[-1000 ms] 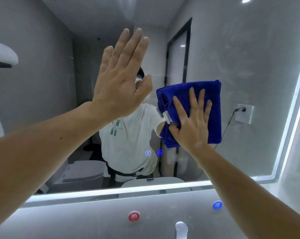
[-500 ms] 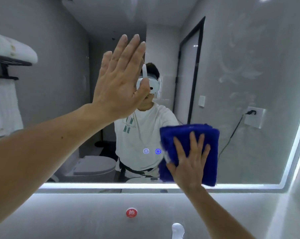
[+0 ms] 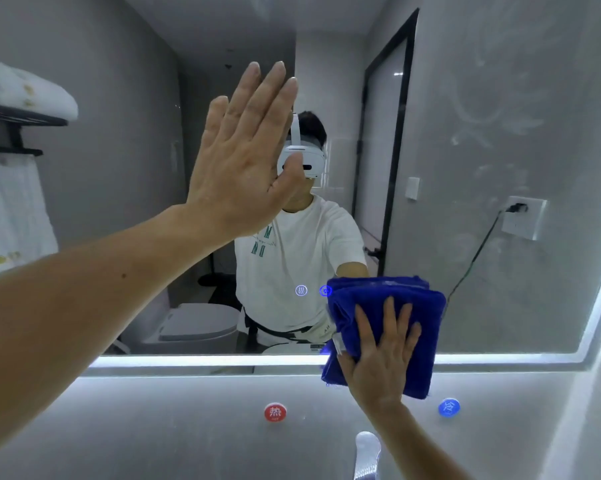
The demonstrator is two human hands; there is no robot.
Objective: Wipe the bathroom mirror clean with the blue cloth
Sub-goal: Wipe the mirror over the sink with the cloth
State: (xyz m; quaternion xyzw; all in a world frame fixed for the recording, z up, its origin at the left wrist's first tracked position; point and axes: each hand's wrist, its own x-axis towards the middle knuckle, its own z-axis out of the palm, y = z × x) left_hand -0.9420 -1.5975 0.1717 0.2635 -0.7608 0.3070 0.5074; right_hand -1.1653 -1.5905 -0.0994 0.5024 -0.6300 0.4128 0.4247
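Holds left hand (image 3: 243, 161) upright at centre left of the frame, palm toward the bathroom mirror (image 3: 500, 161), fingers straight and close together, gripping nothing; cannot tell whether touching the glass. Just right of centre, two small lit icons (image 3: 301, 290) on the glass, side by side, the right one touching the cloth's upper left corner. Presses right hand (image 3: 378, 355) flat, fingers straight and slightly spread, on one blue cloth (image 3: 378, 287) at lower centre right. Deep blue, fluffy, folded into thick layers, with a small pale label (image 3: 337, 341) at its left edge. Lies across the mirror's lit bottom strip (image 3: 188, 361), upper part on the glass, lower part over the grey wall (image 3: 153, 420) below. Along the bottom: one red round sticker (image 3: 275, 412), one chrome tap (image 3: 367, 452), one blue round sticker (image 3: 449, 407). Faint smears (image 3: 479, 112) on the glass at upper right.
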